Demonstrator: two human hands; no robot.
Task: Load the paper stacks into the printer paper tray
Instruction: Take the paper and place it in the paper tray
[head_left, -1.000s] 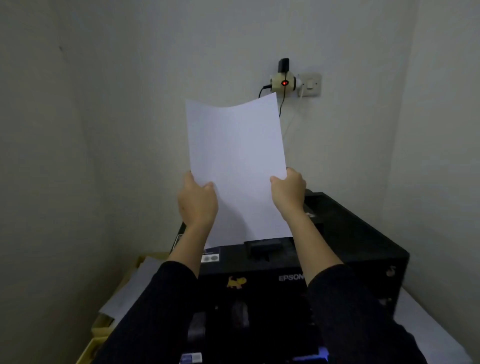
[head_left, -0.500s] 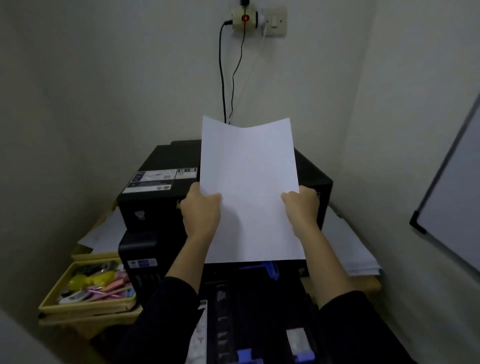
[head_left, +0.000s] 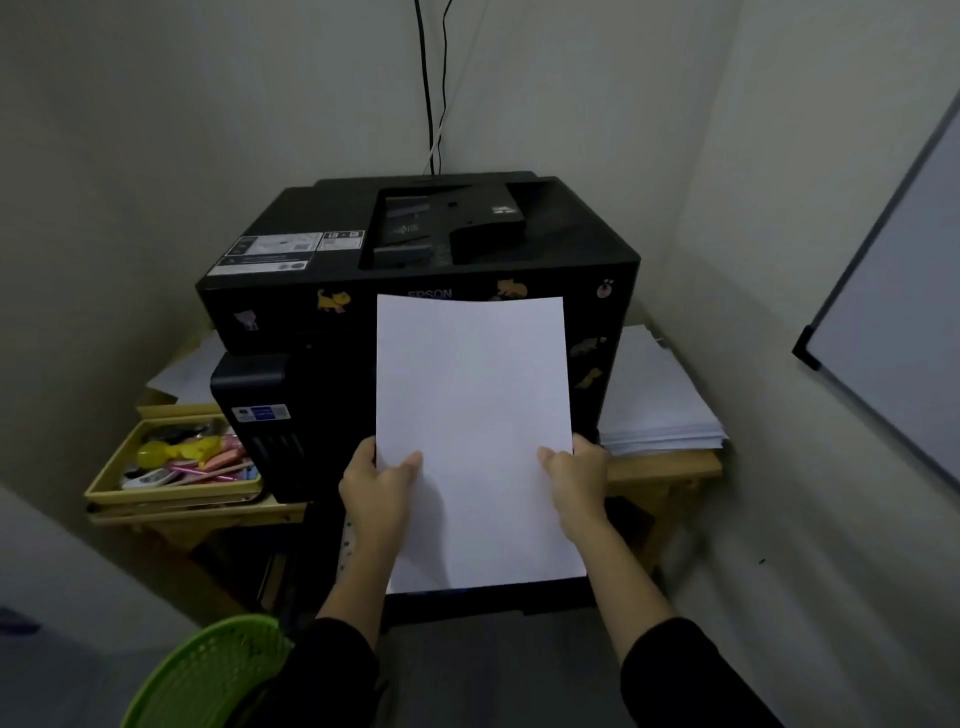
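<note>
We held the paper stack (head_left: 470, 431) by its long edges, our left hand (head_left: 376, 493) and our right hand (head_left: 576, 483) each pinching it with the thumb on top and the fingers hidden beneath. The sheets hung in front of the black printer (head_left: 415, 270), tilted toward us, their near edge just above the pulled-out paper tray (head_left: 493, 597), of which only the dark front lip showed. A second pile of paper (head_left: 654, 400) lay on the wooden table (head_left: 670, 465) to the right of the printer. We judged the step to be lowering the stack flat into the tray. To do it well, we would have kept the edges squared, set the near edge down first, then let the sheets settle level between the guides without buckling
</note>
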